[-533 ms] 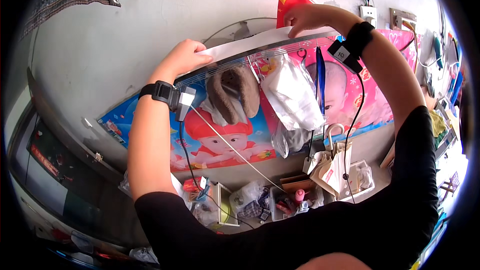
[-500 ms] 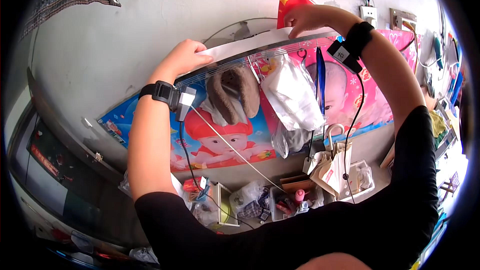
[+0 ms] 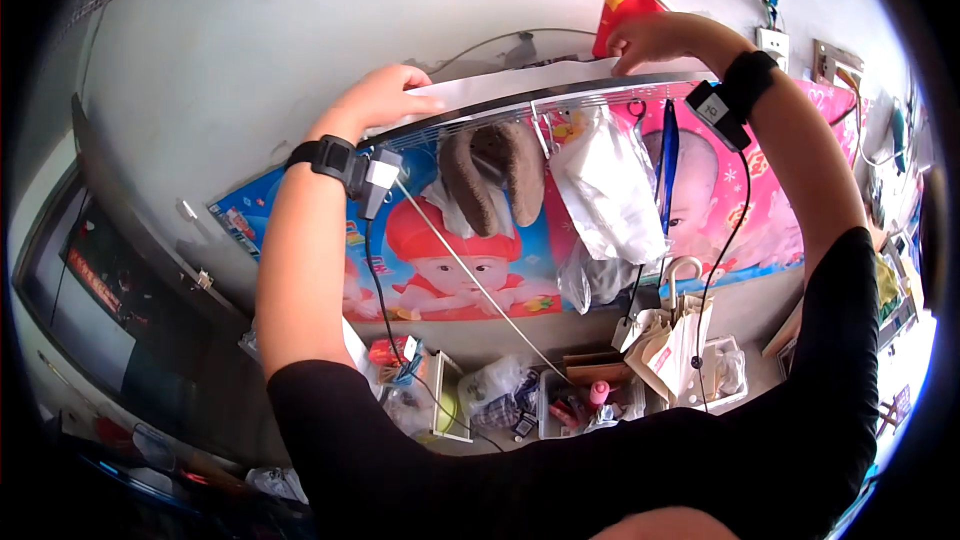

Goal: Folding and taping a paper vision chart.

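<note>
Both my arms are raised to a dark-edged wire shelf (image 3: pixel 470 118) on the wall. A long white strip (image 3: pixel 520 83), like paper or thin board, lies along its top. My left hand (image 3: pixel 375 102) is closed on the strip's left end, thumb along its face. Near its right end my right hand (image 3: pixel 665 40) pinches the strip's upper edge, fingers bent. Beside that hand stands a small red flag (image 3: pixel 628 5). Under the shelf hang a brown fuzzy U-shaped item (image 3: pixel 462 180), a white plastic bag (image 3: pixel 605 185) and a blue strap (image 3: pixel 667 165).
Posters with babies, one blue (image 3: pixel 540 275) and one pink (image 3: pixel 770 170), cover the wall behind. Below are a bin of small items (image 3: pixel 548 410), paper bags (image 3: pixel 660 350) and an umbrella handle (image 3: pixel 685 265). A wall socket (image 3: pixel 772 42) sits at the upper right.
The whole scene has shifted a little to the right as the view turned. Both hands stay on the white strip, at nearly the same places along it.
</note>
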Motion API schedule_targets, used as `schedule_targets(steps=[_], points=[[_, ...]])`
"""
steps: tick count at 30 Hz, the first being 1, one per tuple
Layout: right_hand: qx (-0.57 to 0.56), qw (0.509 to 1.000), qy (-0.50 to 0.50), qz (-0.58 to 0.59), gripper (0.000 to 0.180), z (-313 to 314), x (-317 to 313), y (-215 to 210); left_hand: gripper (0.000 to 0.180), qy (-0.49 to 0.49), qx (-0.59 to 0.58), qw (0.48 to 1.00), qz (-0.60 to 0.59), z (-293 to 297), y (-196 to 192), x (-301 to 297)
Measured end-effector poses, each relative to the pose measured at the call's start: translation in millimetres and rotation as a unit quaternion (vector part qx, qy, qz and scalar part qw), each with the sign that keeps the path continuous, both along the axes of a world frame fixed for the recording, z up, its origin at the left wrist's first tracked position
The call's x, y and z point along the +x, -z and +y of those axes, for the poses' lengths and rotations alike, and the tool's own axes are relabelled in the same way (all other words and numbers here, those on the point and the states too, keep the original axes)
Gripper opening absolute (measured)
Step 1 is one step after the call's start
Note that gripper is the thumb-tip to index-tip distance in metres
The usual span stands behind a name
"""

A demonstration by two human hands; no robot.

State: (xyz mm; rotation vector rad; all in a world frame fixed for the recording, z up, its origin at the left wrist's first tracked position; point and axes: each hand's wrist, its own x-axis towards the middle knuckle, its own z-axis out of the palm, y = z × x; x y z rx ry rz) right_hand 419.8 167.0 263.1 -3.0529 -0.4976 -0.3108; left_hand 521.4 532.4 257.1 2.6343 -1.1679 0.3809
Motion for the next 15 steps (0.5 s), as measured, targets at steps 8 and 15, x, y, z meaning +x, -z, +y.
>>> schedule_targets(steps=[8,15], points=[[0.087,0.996,-0.018,-0.015,0.042,28,9,4,0.024,-0.054,0.041,0.996,0.054,57,-10,13],[0.05,0.997,-0.063,-0.013,0.041,82,39,6,0.027,-0.085,0.077,0.993,-0.01,50,-5,6]])
